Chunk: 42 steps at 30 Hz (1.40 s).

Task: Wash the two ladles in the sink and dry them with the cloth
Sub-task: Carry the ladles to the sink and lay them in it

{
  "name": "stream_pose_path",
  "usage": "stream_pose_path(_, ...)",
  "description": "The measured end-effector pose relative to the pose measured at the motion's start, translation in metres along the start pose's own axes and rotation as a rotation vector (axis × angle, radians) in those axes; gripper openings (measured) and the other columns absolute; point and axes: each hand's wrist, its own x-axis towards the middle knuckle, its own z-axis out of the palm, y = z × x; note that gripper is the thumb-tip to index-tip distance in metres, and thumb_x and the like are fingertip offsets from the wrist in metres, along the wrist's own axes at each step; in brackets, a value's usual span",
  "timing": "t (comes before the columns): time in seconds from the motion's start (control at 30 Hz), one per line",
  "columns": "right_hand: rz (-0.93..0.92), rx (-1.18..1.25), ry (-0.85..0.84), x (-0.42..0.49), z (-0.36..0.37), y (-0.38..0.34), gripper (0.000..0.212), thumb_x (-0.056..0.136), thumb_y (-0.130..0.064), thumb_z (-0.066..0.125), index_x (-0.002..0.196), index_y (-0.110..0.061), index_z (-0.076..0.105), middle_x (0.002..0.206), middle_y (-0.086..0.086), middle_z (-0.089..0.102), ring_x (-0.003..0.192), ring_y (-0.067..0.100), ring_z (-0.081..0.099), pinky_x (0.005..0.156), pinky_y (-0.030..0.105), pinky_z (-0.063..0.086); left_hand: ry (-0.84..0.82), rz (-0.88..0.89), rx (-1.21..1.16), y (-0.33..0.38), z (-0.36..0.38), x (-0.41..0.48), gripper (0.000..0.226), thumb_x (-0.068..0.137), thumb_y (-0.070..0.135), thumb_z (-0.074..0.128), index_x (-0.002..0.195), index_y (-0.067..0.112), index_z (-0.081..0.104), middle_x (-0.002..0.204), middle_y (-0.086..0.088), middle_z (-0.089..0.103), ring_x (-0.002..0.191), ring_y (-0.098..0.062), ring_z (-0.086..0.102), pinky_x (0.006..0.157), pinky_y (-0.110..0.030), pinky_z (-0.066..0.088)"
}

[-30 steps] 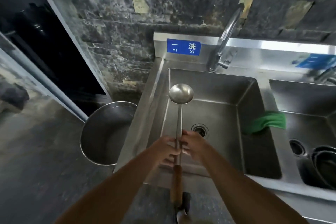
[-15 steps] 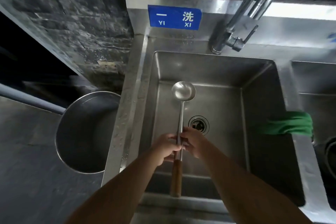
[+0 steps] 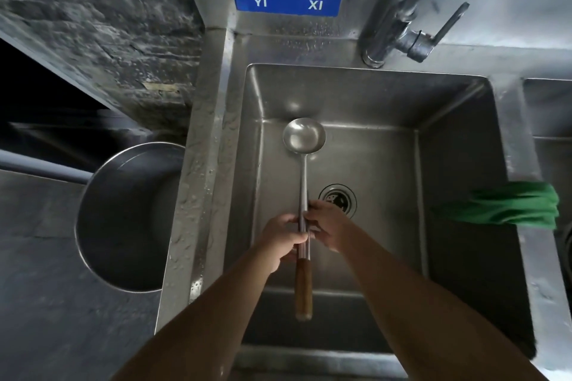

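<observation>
A steel ladle (image 3: 304, 164) with a wooden grip hangs over the left sink basin (image 3: 387, 102), bowl pointing away from me. My left hand (image 3: 284, 237) is wrapped around the metal shaft just above the wooden grip. My right hand (image 3: 329, 226) pinches the same shaft from the right side. It looks like two shafts lie side by side in my hands, but only one bowl shows. A green cloth (image 3: 501, 206) is draped over the divider to the right of the basin.
A tap (image 3: 402, 31) rises at the basin's back right corner; no water runs. The drain (image 3: 338, 199) lies under my right hand. A large steel pot (image 3: 123, 216) stands left of the sink. A second basin (image 3: 551, 108) starts at the right edge.
The view has moved closer and further over the basin. The ladle has come lower into the sink, with both hands keeping their hold on the shaft.
</observation>
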Motion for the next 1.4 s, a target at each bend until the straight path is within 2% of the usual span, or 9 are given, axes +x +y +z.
stream_pose_path(0.17,-0.023,-0.028,0.02,0.007,0.0,0.013,0.028,0.09,0.012,0.046,0.108,-0.003,0.062,0.082,0.015,0.061,0.067,0.02,0.062,0.045,0.023,0.043,0.034,-0.012,0.011,-0.019,0.003,0.014,0.043,0.084,0.004,0.07,0.124,0.015,0.06,0.115,-0.007,0.068,0.095,-0.016,0.064,0.064,-0.02,0.044)
stream_pose_path(0.33,-0.057,-0.137,0.023,0.022,0.003,0.03,0.038,0.086,0.014,0.046,0.114,-0.004,0.064,0.095,0.02,0.066,0.079,0.028,0.065,0.054,0.026,0.052,0.038,-0.061,-0.01,-0.043,0.008,0.032,0.056,0.081,0.006,0.073,0.133,0.018,0.056,0.126,-0.004,0.064,0.11,-0.019,0.061,0.094,-0.037,0.049)
stream_pose_path(0.47,-0.091,-0.158,0.041,0.024,0.005,0.032,0.037,0.085,0.019,0.042,0.109,0.001,0.063,0.084,0.015,0.065,0.076,0.027,0.066,0.064,0.032,0.057,0.024,-0.045,-0.013,-0.051,0.008,0.041,0.05,0.083,0.0,0.069,0.13,0.012,0.055,0.118,-0.003,0.064,0.092,-0.009,0.061,0.069,-0.019,0.045)
stream_pose_path(0.67,-0.128,-0.29,0.088,0.025,0.002,0.035,0.028,0.084,0.014,0.049,0.09,-0.01,0.061,0.076,0.008,0.063,0.074,0.027,0.063,0.069,0.04,0.053,0.066,0.009,0.169,-0.046,0.006,0.049,0.038,0.076,0.003,0.075,0.111,0.01,0.063,0.106,-0.01,0.068,0.099,-0.027,0.066,0.09,-0.043,0.055)
stream_pose_path(0.83,-0.117,-0.377,0.232,-0.012,-0.021,0.039,0.04,0.086,0.005,0.058,0.11,-0.024,0.045,0.08,0.002,0.053,0.065,0.011,0.052,0.056,0.026,0.042,0.093,0.055,0.42,-0.02,-0.003,0.011,0.011,0.089,0.008,0.062,0.099,0.01,0.062,0.092,-0.01,0.067,0.081,-0.025,0.068,0.067,-0.034,0.056)
stream_pose_path(0.97,-0.156,-0.444,0.35,-0.069,-0.06,0.047,0.041,0.077,-0.006,0.067,0.117,-0.014,0.062,0.083,0.003,0.064,0.07,0.016,0.061,0.059,0.026,0.047,0.02,0.253,0.77,0.01,0.011,-0.016,0.018,0.084,0.005,0.056,0.098,0.003,0.068,0.098,-0.013,0.07,0.093,-0.03,0.068,0.077,-0.035,0.058)
stream_pose_path(1.2,-0.245,-0.284,0.678,-0.227,-0.141,0.089,0.033,0.077,-0.023,0.069,0.111,-0.02,0.068,0.098,0.007,0.073,0.087,0.025,0.07,0.078,0.038,0.058,-0.17,0.669,1.2,0.035,0.141,-0.098,0.017,0.086,0.022,0.063,0.103,0.022,0.063,0.109,-0.004,0.067,0.101,-0.026,0.064,0.082,-0.028,0.05)
stream_pose_path(1.33,-0.293,-0.198,0.921,-0.328,-0.19,0.16,0.034,0.083,-0.027,0.068,0.116,-0.018,0.065,0.104,0.004,0.07,0.091,0.02,0.066,0.074,0.025,0.052,-0.344,0.947,1.343,0.005,0.25,-0.169,0.018,0.079,0.024,0.056,0.096,0.024,0.063,0.102,-0.003,0.069,0.097,-0.026,0.064,0.079,-0.028,0.05)
stream_pose_path(1.4,-0.285,-0.136,1.008,-0.379,-0.214,0.209,0.033,0.084,-0.026,0.068,0.116,-0.017,0.066,0.092,-0.001,0.069,0.079,0.014,0.062,0.06,0.017,0.045,-0.443,1.046,1.422,-0.024,0.307,-0.209,0.018,0.076,0.022,0.052,0.092,0.024,0.062,0.098,-0.006,0.069,0.094,-0.028,0.065,0.077,-0.032,0.052)
